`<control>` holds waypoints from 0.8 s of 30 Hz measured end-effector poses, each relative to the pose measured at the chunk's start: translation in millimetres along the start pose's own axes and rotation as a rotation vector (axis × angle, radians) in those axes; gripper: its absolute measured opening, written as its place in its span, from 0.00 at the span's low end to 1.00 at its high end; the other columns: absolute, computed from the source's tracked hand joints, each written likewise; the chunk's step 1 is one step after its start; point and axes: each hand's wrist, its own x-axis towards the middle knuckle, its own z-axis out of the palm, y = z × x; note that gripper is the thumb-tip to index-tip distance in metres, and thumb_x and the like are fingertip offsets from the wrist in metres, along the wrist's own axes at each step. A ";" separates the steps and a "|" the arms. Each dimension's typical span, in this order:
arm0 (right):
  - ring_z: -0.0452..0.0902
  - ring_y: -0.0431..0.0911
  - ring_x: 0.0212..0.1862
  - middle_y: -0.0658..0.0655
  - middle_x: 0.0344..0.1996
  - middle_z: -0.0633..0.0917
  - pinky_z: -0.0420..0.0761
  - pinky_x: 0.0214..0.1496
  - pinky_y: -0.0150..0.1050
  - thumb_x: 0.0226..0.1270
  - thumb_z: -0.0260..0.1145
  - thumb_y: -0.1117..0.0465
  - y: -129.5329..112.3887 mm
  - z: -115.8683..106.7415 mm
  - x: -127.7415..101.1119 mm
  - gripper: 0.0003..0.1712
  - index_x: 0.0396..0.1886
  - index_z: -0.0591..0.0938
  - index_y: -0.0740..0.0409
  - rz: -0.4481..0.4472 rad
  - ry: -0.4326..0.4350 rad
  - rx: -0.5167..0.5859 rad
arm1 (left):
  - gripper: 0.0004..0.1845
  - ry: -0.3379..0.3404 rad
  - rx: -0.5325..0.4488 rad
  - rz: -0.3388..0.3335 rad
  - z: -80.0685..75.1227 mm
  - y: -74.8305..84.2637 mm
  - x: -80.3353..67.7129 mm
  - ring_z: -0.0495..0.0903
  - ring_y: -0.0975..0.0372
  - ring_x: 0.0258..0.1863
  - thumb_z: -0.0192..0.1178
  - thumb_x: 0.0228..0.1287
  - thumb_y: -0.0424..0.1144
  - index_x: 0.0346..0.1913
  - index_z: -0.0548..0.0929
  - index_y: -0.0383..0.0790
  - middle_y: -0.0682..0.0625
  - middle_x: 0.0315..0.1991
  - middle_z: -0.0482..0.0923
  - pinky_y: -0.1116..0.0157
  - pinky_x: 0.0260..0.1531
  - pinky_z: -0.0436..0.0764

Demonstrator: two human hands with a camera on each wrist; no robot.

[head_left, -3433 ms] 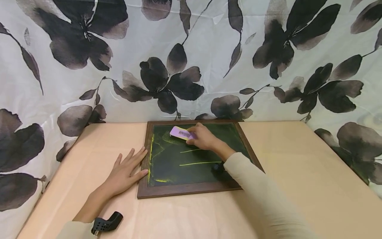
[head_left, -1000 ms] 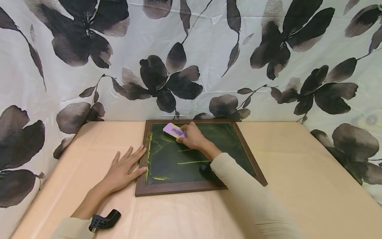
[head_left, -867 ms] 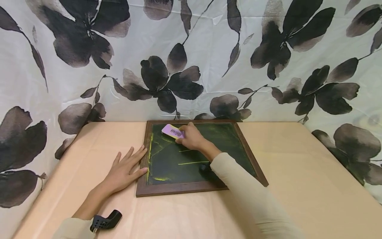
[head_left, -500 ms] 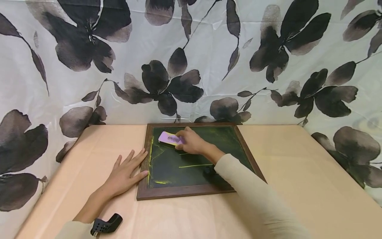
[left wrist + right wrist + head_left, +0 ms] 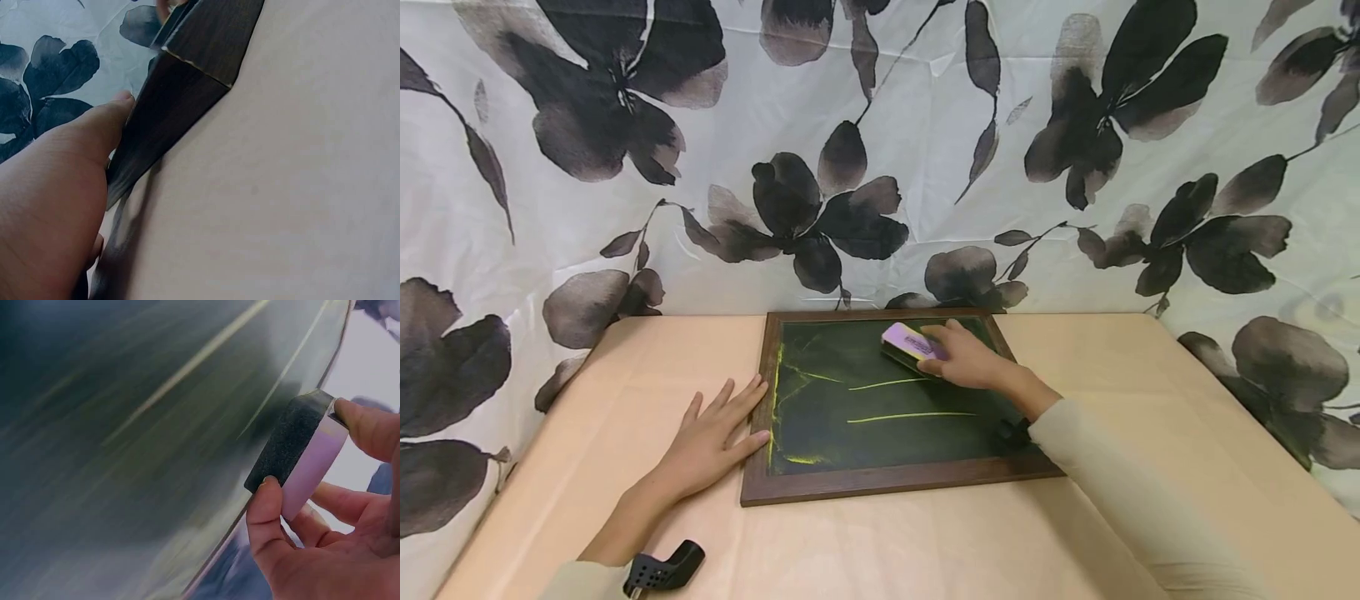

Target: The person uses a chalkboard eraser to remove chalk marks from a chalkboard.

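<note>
Right hand grips purple, dark-felted eraser on yellow-streaked chalkboard.

A wood-framed dark green chalkboard lies flat on the peach-covered table, pushed toward the far edge and roughly midway across it. Behind the table hangs a white curtain printed with dark flowers — it also runs along the left and right sides. The left hand rests flat on the table just left of the chalkboard, fingertips touching the frame's left rail. The right hand is over the board's far right part, holding a purple-backed felt eraser on the surface. Two chalk lines lie before the eraser — nearer the person. A small black plastic clip sits at the near left, beside the left wrist.
</note>
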 end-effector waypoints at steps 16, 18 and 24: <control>0.71 0.49 0.35 0.60 0.39 0.82 0.71 0.37 0.46 0.59 0.68 0.52 41.8 -11.2 -38.6 0.33 0.56 0.77 0.72 -0.019 0.068 -0.155 | 0.38 -0.008 -0.022 -0.009 2.1 1.2 -0.2 0.48 0.44 0.72 0.53 0.67 0.59 0.75 0.57 0.49 0.49 0.74 0.53 0.36 0.63 0.38; 0.71 0.49 0.33 0.59 0.35 0.82 0.71 0.36 0.45 0.58 0.68 0.52 39.4 -9.3 -36.4 0.29 0.52 0.79 0.71 -0.030 0.079 -0.159 | 0.38 -0.009 -0.017 -0.004 2.1 1.1 0.6 0.49 0.43 0.72 0.53 0.67 0.59 0.75 0.57 0.48 0.49 0.74 0.53 0.36 0.63 0.38; 0.70 0.46 0.28 0.53 0.25 0.79 0.69 0.30 0.41 0.58 0.68 0.53 30.7 -2.6 -29.0 0.18 0.37 0.81 0.65 -0.043 0.104 -0.154 | 0.38 -0.009 -0.011 -0.003 0.3 -0.9 0.7 0.49 0.43 0.72 0.53 0.67 0.58 0.75 0.58 0.47 0.47 0.74 0.54 0.36 0.63 0.39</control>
